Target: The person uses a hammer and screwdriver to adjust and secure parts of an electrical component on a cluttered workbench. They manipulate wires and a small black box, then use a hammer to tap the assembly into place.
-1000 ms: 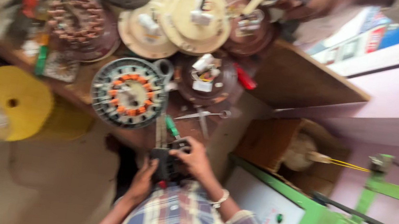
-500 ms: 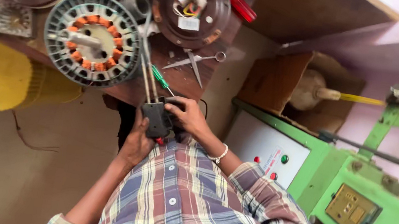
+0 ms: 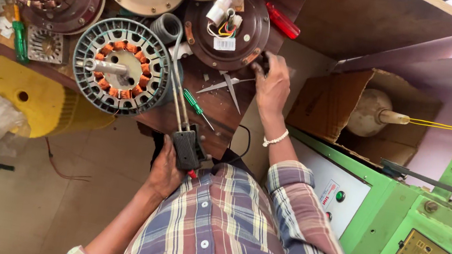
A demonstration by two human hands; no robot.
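Wooden tabletop [image 3: 223, 108], dark and cluttered, fills the upper part of the view, with a green machine cabinet [image 3: 430, 235] off to the right and an open cardboard box [image 3: 337, 102] beyond it. Close against the plaid shirt, the left hand [image 3: 165, 167] is clenched around a black tester [image 3: 187, 148], whose two long metal probes [image 3: 175, 86] run up across the tabletop's edge to the grey ceiling-fan stator [image 3: 121, 66] with its ring of copper windings. The right hand [image 3: 272, 86] is stretched out to the far side of the tabletop, fingers curled at the rim of a brown fan motor housing [image 3: 226, 25] that carries a white capacitor and coloured wires; whether it actually grasps anything there I cannot tell. Between the two hands lie a pair of scissors [image 3: 226, 85], blades apart, and a green-handled screwdriver [image 3: 196, 106]. A red-handled screwdriver [image 3: 280, 22] rests just beside the brown housing, and a yellow plastic stool [image 3: 33, 98] stands below the tabletop at left.
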